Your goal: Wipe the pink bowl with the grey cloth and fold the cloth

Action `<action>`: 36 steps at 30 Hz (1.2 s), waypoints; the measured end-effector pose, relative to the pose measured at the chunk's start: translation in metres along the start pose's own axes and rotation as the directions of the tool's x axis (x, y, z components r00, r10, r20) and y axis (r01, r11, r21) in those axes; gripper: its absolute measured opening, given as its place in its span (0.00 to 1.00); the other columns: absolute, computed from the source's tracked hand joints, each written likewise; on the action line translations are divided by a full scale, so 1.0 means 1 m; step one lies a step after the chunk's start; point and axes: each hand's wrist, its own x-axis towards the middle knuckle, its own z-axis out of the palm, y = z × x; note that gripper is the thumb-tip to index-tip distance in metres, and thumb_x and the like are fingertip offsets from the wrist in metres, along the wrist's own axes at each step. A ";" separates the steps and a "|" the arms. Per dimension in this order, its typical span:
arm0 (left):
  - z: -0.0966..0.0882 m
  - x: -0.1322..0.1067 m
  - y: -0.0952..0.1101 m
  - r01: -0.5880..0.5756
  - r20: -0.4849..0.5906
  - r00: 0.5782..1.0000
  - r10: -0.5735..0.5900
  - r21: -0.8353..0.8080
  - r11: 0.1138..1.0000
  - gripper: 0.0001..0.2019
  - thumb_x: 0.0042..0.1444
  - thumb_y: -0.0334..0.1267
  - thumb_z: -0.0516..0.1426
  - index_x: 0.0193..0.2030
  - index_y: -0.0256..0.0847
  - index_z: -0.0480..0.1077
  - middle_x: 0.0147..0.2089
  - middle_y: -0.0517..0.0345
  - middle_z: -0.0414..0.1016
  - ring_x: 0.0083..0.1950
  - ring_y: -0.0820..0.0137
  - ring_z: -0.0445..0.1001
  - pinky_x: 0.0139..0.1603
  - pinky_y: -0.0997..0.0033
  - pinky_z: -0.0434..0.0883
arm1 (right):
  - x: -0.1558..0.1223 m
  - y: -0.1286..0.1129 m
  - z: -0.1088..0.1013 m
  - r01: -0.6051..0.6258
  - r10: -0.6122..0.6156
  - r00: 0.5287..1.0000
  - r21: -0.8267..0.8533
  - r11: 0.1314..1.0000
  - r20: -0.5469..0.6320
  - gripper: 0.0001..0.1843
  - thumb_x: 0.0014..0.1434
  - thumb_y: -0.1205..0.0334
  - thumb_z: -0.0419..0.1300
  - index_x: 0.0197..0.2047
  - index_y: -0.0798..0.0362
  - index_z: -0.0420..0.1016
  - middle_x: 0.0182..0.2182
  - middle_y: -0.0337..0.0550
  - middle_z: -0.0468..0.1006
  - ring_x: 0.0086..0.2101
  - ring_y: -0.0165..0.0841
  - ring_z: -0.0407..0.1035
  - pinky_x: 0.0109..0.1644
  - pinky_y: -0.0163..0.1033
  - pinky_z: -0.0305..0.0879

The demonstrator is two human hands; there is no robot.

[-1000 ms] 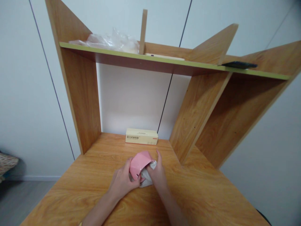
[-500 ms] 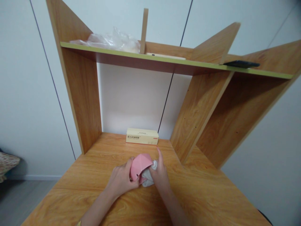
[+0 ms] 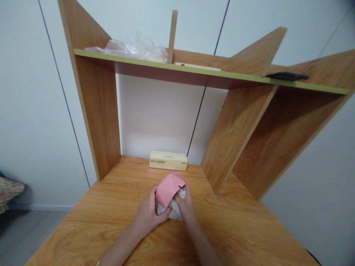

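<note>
A pink, faceted, hollow bowl-like piece (image 3: 169, 187) with a small notch in its rim is tilted over between my hands, above the desk. My left hand (image 3: 149, 211) is closed around its left side, the thumb lying below the rim by the cloth. A pale grey-white cloth (image 3: 175, 211) is bunched at the opening and hangs beneath it. My right hand (image 3: 185, 205) is closed on the cloth at the right side, its fingertips partly hidden inside the pink piece.
Behind my hands, a cream box (image 3: 168, 161) with printed lettering stands at the back of the wooden desk (image 3: 116, 207). Overhead, a shelf (image 3: 194, 74) carries a clear plastic bag (image 3: 135, 50) and a dark flat object (image 3: 287, 76). An upright wooden panel (image 3: 230, 136) rises on the right.
The pink piece has turned so its notch moved from the lower left to the right side. My right index finger, raised before, has come down to the piece. More cloth shows underneath.
</note>
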 end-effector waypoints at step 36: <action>-0.013 0.005 0.002 0.115 -0.072 0.992 -0.099 0.265 0.957 0.29 0.44 0.40 0.55 0.55 0.41 0.55 0.42 0.52 0.74 0.41 0.60 0.74 0.41 0.67 0.68 | -0.013 -0.005 0.008 -0.008 0.025 0.997 -0.229 0.973 0.073 0.39 0.37 0.57 0.64 0.53 0.55 0.55 0.41 0.46 0.73 0.40 0.38 0.70 0.43 0.39 0.66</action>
